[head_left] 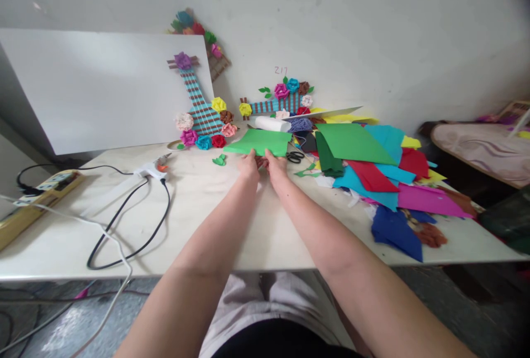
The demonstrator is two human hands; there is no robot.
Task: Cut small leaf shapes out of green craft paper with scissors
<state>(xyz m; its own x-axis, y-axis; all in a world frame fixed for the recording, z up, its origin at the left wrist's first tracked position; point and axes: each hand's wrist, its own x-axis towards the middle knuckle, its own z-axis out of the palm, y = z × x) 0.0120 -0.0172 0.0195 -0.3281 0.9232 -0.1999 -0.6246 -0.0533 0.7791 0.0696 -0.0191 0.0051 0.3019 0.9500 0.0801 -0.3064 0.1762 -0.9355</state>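
Note:
Both of my hands are side by side at the near edge of a bright green sheet (260,140). My left hand (249,163) pinches that edge, thumb on top and the other fingers mostly underneath. Just to its right, my right hand (274,164) grips the same edge the same way. Small cut green leaves (219,159) lie left of the sheet. Black-handled scissors (295,156) rest right of my right hand. Behind the sheet is a white roll (271,124).
A white glue gun (154,169) with a looped black cord lies left, near a power strip (45,198). Coloured sheets and scraps (364,167) pile up on the right. Flower-trimmed blue-and-brown guitar shapes (202,112) stand at the back, one against a white board (103,87).

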